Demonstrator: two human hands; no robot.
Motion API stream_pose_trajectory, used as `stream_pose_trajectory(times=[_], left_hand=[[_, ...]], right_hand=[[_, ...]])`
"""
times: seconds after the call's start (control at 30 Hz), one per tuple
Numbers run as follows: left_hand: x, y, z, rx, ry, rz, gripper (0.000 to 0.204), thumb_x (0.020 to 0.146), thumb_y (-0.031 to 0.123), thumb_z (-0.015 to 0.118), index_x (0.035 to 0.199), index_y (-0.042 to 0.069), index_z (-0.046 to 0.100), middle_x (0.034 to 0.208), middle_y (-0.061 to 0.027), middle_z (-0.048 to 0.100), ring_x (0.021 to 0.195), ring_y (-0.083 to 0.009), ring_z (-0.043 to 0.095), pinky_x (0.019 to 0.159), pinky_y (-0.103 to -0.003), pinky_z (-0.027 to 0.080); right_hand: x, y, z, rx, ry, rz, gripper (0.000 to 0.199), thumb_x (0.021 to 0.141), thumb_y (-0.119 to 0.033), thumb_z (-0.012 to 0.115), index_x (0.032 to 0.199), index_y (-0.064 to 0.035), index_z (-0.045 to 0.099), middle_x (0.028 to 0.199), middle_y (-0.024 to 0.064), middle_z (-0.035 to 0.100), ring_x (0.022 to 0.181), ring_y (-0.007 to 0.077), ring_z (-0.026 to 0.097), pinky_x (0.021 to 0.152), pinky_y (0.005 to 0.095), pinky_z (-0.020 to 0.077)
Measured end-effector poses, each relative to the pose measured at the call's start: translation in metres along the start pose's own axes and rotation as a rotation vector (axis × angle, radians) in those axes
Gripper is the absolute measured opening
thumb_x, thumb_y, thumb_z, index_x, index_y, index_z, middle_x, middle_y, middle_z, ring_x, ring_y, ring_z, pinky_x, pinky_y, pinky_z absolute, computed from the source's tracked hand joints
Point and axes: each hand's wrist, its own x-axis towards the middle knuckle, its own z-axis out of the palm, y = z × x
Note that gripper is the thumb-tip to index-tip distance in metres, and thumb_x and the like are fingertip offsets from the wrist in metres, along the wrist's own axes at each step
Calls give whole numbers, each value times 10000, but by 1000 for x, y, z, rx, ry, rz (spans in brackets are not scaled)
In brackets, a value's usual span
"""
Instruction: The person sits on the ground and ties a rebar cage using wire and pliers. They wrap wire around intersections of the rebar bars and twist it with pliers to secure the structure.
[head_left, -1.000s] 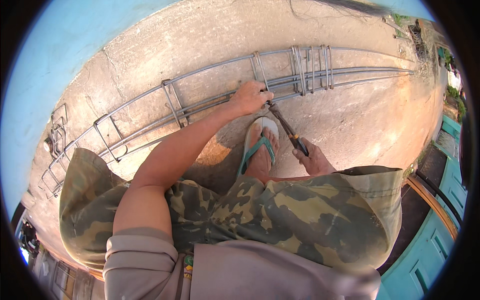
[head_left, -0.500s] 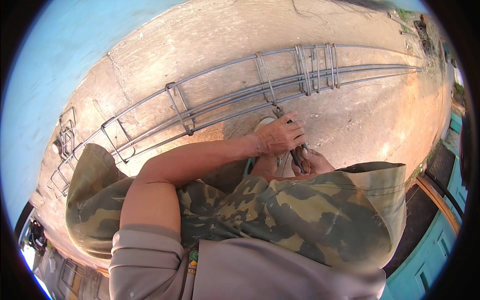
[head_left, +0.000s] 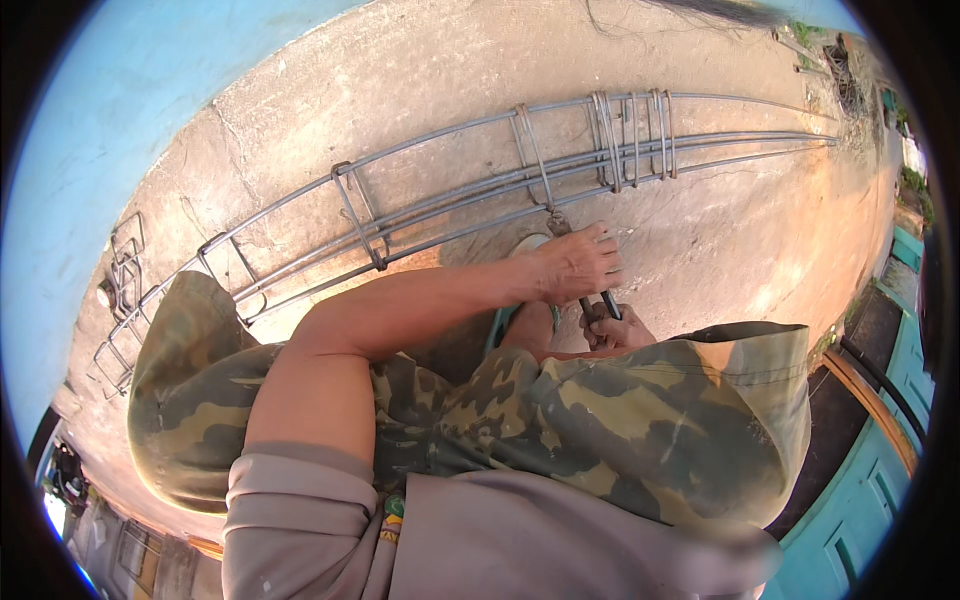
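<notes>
A pair of dark pincers (head_left: 587, 310) meets the near bar of a rebar cage (head_left: 470, 190), its head touching a stirrup's lower corner. My right hand (head_left: 618, 328) is closed round the handles, whose ends stand slightly apart. Over the pincers' middle lies my left hand (head_left: 578, 262), fingers curled down and apparently closed on the tool; its fingertips are partly hidden. Bent stirrups (head_left: 545, 155) cross the long bars. Several stand close together farther right, others are spaced toward the left. Any tie wire at the pincers' jaws is too small to make out.
My knees in camouflage trousers (head_left: 640, 420) frame the work, and one shoe (head_left: 530, 243) is beside the near bar. Loose stirrups (head_left: 125, 270) lie at the far left near a blue wall (head_left: 110, 130). Concrete floor (head_left: 750, 230) extends right toward turquoise panels (head_left: 865, 530).
My left hand has shifted slightly right along with its forearm. The pincers' handles show wider apart below it, and my right hand has moved a little left. The cage looks unmoved.
</notes>
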Motion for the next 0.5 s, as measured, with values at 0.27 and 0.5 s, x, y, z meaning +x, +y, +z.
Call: stream_pose_trajectory(times=[0.27, 0.5], left_hand=[[16, -5, 25, -115, -315, -196, 315, 621, 186, 752, 901, 94, 641, 785, -66, 686, 807, -251, 686, 690, -373, 516], [12, 0, -1, -14, -155, -96, 221, 737, 200, 665, 924, 83, 654, 838, -50, 663, 887, -225, 647, 822, -342, 488]], right_hand=[[-1, -2, 2, -1186, 544, -413, 727, 733, -249, 736, 1352, -16, 433, 1066, 172, 590, 862, 317, 632, 753, 365, 523], [22, 22, 8, -1012, 632, -358, 425, 814, -228, 733, 1145, -56, 529, 906, 139, 618, 763, 304, 630, 652, 408, 515]])
